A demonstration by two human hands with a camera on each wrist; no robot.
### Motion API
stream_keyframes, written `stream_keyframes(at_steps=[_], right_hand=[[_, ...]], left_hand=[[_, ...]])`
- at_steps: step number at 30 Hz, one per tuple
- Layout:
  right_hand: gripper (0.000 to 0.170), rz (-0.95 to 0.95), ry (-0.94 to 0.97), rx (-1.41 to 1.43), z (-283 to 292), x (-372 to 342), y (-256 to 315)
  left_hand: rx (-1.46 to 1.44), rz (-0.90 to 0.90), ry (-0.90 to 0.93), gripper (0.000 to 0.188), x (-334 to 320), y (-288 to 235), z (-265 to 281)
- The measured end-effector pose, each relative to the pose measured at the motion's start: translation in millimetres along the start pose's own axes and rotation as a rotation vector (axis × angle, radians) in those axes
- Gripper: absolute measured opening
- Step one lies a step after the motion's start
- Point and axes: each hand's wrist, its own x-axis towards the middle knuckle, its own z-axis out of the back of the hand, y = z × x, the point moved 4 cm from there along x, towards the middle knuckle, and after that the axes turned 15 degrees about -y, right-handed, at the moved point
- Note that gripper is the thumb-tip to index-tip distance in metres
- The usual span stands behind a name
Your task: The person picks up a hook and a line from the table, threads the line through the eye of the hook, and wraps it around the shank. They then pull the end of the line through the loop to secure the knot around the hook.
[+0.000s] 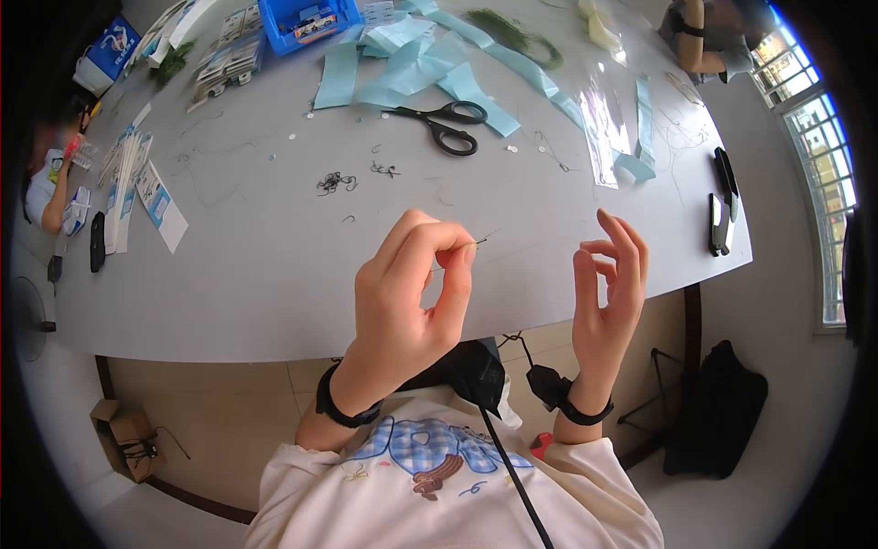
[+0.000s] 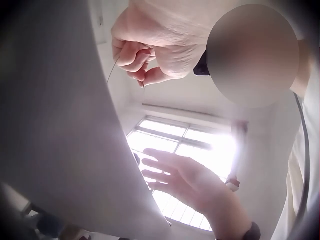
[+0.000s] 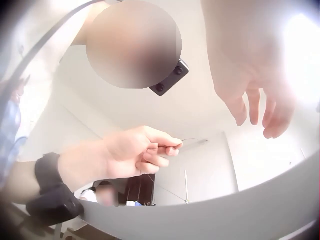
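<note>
Between thumb and forefinger, my left hand (image 1: 402, 288) pinches a thin fishing line (image 1: 489, 236) with a small dark piece on it, above the table's near edge. In the left wrist view a fine strand (image 2: 113, 69) runs out from those fingers. My right hand (image 1: 611, 284) is raised a short way to the right, fingers loosely bent, with nothing visible in them. The right wrist view shows its fingers (image 3: 275, 117) hanging apart. Beyond the left hand lie a small pile of black fish hooks (image 1: 337, 183) and a few loose ones (image 1: 384, 169).
Black scissors (image 1: 448, 123) lie on the grey table (image 1: 274, 284) beside crumpled light-blue strips (image 1: 412, 69). At the back is a blue bin (image 1: 309, 23). A black stapler (image 1: 722, 201) sits near the right edge, printed cards (image 1: 163, 206) at left. Other people sit at both far sides.
</note>
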Motion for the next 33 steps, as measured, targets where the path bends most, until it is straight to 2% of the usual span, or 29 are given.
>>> stream_keyframes(at_steps=[2, 4, 6, 8, 10, 13, 19, 29, 33], right_hand=[[0.031, 0.098, 0.236, 0.09, -8.3, 0.0, 19.5], [0.036, 0.102, 0.279, 0.13, -15.0, -0.1, 27.9], [0.037, 0.254, 0.387, 0.164, -22.9, -0.3, 36.9], [0.034, 0.261, 0.376, 0.172, -26.3, 1.7, 39.7], [0.027, 0.379, 0.409, 0.186, -27.5, 1.2, 40.1], [0.023, 0.386, 0.427, 0.197, -28.5, -2.8, 42.4], [0.024, 0.43, 0.389, 0.22, -28.3, -5.4, 43.4], [0.025, 0.374, 0.358, 0.209, -27.7, -8.0, 41.2], [0.025, 0.403, 0.352, 0.212, -26.9, -9.2, 42.6]], left_hand=[[0.004, -0.036, 0.04, 0.014, -0.7, -2.2, -3.3], [0.009, -0.05, 0.056, 0.015, 0.2, -5.7, -4.1], [0.022, -0.06, 0.074, 0.016, -0.4, -9.2, -3.0], [0.024, -0.068, 0.101, 0.016, -0.6, -10.6, -2.3], [0.044, -0.085, 0.111, 0.016, -1.0, -11.1, 0.0], [0.065, -0.116, 0.118, 0.015, -0.3, -10.4, 1.0], [0.044, -0.126, 0.127, 0.015, -1.8, -10.1, 0.4], [0.021, -0.22, 0.096, 0.017, -4.8, -6.6, 0.6], [0.035, -0.188, 0.095, 0.017, -5.5, -6.5, 0.7]])
